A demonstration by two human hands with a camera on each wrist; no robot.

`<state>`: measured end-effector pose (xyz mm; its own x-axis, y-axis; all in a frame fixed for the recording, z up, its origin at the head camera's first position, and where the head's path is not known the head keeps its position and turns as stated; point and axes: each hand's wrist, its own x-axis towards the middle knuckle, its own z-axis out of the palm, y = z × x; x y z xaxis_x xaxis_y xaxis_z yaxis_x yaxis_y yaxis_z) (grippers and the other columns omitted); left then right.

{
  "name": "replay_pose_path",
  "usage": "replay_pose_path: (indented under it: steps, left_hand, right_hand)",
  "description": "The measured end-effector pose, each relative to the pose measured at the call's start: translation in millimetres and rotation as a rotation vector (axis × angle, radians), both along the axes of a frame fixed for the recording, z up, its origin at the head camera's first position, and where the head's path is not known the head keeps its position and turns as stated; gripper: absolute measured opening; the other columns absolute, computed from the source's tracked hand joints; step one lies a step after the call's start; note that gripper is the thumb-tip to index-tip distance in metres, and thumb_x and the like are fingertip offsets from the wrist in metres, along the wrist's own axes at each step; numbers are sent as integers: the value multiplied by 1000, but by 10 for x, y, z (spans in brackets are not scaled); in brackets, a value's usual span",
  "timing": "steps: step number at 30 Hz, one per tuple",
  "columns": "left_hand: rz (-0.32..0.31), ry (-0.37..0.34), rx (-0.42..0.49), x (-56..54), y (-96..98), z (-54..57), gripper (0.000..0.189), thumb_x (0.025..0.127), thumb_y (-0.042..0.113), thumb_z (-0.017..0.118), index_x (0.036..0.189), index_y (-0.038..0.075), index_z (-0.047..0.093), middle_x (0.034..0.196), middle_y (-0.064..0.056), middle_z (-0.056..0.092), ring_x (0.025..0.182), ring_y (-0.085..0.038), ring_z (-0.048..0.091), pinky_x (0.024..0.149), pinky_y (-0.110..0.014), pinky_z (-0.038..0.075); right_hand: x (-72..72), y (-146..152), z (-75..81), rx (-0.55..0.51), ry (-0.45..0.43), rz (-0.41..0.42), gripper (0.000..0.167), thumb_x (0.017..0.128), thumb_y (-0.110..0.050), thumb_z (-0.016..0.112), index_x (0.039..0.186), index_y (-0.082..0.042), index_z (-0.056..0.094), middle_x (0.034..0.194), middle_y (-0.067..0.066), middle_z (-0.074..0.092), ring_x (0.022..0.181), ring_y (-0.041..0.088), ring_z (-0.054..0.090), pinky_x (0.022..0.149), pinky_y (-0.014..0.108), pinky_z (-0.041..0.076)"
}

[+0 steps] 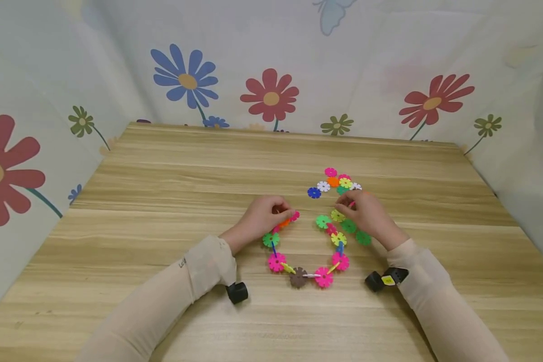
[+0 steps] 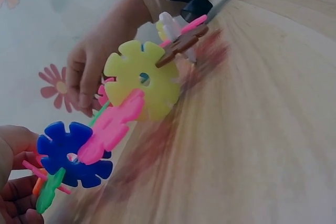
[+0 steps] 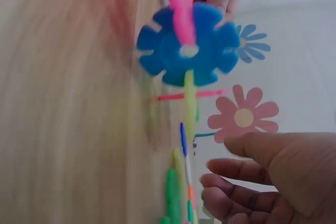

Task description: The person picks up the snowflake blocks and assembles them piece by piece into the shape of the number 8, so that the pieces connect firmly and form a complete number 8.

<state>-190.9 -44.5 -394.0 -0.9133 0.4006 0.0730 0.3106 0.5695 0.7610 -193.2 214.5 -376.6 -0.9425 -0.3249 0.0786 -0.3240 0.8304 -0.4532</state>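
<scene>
A U-shaped chain of flower-shaped interlocking discs, with a brown disc (image 1: 298, 277) at its near bend, lies between the hands. My left hand (image 1: 264, 218) pinches the chain's left end, by a pink disc (image 1: 295, 216) and an orange one. In the left wrist view, a blue disc (image 2: 58, 150) hangs close to those fingers. The right end finishes in a green disc (image 1: 323, 221). Over the loose discs hovers my right hand (image 1: 366, 213); the right wrist view shows its thumb and fingers apart with nothing between them. A pink disc partly shows beneath that hand.
Beyond the right hand lie loose discs, among them a blue one (image 1: 314, 193), a white one (image 1: 323, 186) and a yellow one (image 1: 345, 183). Another green disc (image 1: 363, 238) lies beside the right wrist. A flowered curtain (image 1: 366, 65) stands behind the wooden table (image 1: 199, 166).
</scene>
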Motion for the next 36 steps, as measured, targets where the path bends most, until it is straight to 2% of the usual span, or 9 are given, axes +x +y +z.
replay_pose_path:
  steps: [4, 8, 13, 18, 22, 30, 36]
  left_hand:
    - [-5, 27, 4, 13, 20, -17, 17, 91, 28, 66, 89, 12, 71, 85, -1, 67, 73, -14, 51, 68, -24, 43]
    - [-6, 59, -3, 20, 43, -35, 17, 92, 28, 65, 90, 12, 71, 85, -1, 68, 73, -12, 52, 68, -23, 44]
    - [-6, 117, -23, 32, 80, -56, 18, 91, 27, 66, 89, 10, 71, 87, -3, 68, 77, -14, 57, 74, -27, 48]
    - [-13, 142, -51, 58, 108, -60, 18, 92, 26, 65, 91, 9, 70, 93, -5, 68, 86, -18, 60, 81, -32, 49]
    - [-37, 171, -59, 84, 116, -43, 16, 92, 24, 65, 91, 8, 70, 96, -6, 69, 91, -20, 62, 85, -35, 50]
    - [-50, 202, -69, 109, 132, -49, 15, 92, 24, 64, 91, 11, 70, 101, -5, 70, 97, -22, 64, 89, -37, 50]
    - [-34, 256, -63, 139, 122, -67, 14, 92, 25, 64, 90, 12, 70, 100, -4, 69, 94, -21, 65, 86, -36, 51]
  right_hand:
    - [59, -79, 42, 20, -57, 67, 24, 90, -28, 68, 98, -6, 68, 87, 5, 68, 72, 15, 58, 67, 29, 49]
    - [104, -160, 43, 38, -110, 109, 31, 84, -29, 74, 104, -6, 66, 89, 5, 68, 74, 15, 59, 66, 28, 49]
    - [128, -239, 26, 59, -77, 137, 25, 82, -22, 76, 100, -6, 67, 85, 4, 67, 75, 15, 58, 65, 27, 48]
    - [155, -301, 4, -16, -7, 194, 27, 84, -17, 73, 106, -3, 68, 94, 7, 69, 81, 17, 62, 72, 31, 53]
    - [180, -348, -3, -64, 45, 236, 29, 85, -14, 72, 111, -1, 68, 99, 10, 70, 79, 16, 63, 72, 30, 54]
    - [211, -414, -14, -59, 77, 263, 29, 84, -14, 74, 110, -1, 69, 93, 8, 69, 72, 11, 57, 65, 22, 50]
    - [237, -470, -50, -77, 143, 257, 29, 83, -16, 75, 109, -2, 71, 95, 7, 70, 74, 12, 56, 67, 26, 51]
